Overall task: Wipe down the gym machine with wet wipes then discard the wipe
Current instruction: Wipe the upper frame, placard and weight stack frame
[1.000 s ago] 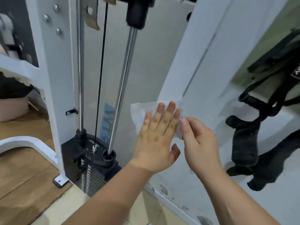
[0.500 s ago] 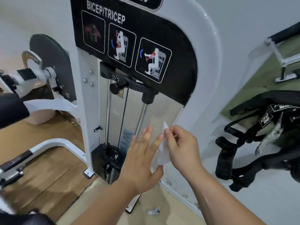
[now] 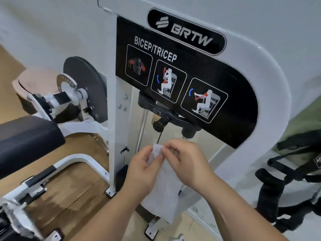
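Observation:
A white bicep/tricep gym machine [image 3: 271, 87] with a black instruction panel [image 3: 177, 79] stands in front of me. A white wet wipe [image 3: 165, 193] hangs in the air before the weight-stack bay, off the machine. My left hand [image 3: 140, 173] pinches the wipe's top edge from the left. My right hand [image 3: 189, 164] pinches the same edge from the right, fingertips of both hands almost meeting. The rest of the wipe hangs down between my forearms.
A black padded seat [image 3: 26, 141] and a black round disc [image 3: 88, 89] on the machine's arm sit at the left over a wooden floor [image 3: 69, 192]. Black straps [image 3: 286, 180] hang on the wall at the right. Chrome guide rods [image 3: 141, 133] run behind my hands.
My left hand lifted its flat palm and the wipe off the machine's white frame. Both hands now pinch the wipe's top edge in the air. My view tilted up to the panel.

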`<action>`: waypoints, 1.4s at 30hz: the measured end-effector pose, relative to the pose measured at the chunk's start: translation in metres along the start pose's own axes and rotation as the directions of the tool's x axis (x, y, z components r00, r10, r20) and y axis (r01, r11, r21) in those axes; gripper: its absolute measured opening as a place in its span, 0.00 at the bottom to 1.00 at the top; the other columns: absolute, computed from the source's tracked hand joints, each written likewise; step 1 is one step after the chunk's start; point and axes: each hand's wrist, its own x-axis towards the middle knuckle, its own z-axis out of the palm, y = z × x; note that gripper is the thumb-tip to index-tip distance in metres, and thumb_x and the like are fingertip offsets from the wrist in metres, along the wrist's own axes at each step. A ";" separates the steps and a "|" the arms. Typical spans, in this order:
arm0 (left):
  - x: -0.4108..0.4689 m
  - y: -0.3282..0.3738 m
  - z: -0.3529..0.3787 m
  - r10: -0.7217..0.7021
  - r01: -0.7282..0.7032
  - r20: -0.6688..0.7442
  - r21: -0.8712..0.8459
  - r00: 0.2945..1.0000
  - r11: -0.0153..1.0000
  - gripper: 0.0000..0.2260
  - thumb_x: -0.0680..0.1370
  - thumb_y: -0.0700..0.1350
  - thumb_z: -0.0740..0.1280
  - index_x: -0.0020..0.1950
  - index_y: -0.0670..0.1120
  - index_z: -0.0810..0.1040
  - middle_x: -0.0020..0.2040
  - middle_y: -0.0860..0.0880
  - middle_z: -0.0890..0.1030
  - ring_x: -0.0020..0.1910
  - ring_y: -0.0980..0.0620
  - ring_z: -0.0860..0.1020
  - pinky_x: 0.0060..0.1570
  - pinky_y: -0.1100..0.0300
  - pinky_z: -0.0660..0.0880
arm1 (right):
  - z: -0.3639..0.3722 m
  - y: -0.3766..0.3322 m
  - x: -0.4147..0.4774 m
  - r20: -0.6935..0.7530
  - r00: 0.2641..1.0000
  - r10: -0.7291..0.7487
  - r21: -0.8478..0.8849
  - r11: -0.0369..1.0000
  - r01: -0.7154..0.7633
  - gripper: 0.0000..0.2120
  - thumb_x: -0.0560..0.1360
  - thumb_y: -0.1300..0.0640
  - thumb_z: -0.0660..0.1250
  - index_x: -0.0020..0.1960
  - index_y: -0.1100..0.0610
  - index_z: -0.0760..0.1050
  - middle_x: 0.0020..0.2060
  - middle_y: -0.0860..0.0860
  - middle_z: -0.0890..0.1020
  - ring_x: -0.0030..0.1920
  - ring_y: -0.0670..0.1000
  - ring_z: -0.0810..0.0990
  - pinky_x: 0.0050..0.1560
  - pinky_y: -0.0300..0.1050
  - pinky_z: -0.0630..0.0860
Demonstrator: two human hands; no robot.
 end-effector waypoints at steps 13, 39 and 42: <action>0.033 0.041 -0.043 0.164 -0.065 -0.572 0.190 0.803 0.980 0.02 0.79 0.43 0.71 0.51 0.48 0.82 0.41 0.39 0.79 0.37 0.51 0.75 0.38 0.58 0.73 | -0.001 -0.059 0.075 0.116 0.917 -0.382 0.057 0.924 0.378 0.14 0.79 0.61 0.59 0.55 0.55 0.84 0.51 0.52 0.81 0.51 0.56 0.80 0.55 0.54 0.77; 0.258 0.052 -0.082 0.475 -0.367 -0.236 0.385 0.848 0.846 0.27 0.86 0.53 0.51 0.83 0.57 0.42 0.84 0.52 0.43 0.81 0.55 0.36 0.80 0.44 0.41 | 0.007 -0.131 0.262 -0.134 0.894 -0.428 -0.812 0.564 0.148 0.12 0.71 0.62 0.75 0.52 0.56 0.79 0.38 0.51 0.73 0.28 0.50 0.64 0.25 0.39 0.53; 0.268 0.060 -0.087 0.513 -0.371 -0.306 0.417 0.802 0.830 0.26 0.85 0.52 0.54 0.83 0.60 0.50 0.82 0.48 0.50 0.81 0.52 0.45 0.78 0.43 0.50 | 0.000 -0.123 0.262 -0.184 0.790 -0.585 -0.889 0.442 0.120 0.08 0.70 0.64 0.70 0.49 0.57 0.80 0.38 0.53 0.74 0.38 0.55 0.72 0.35 0.47 0.62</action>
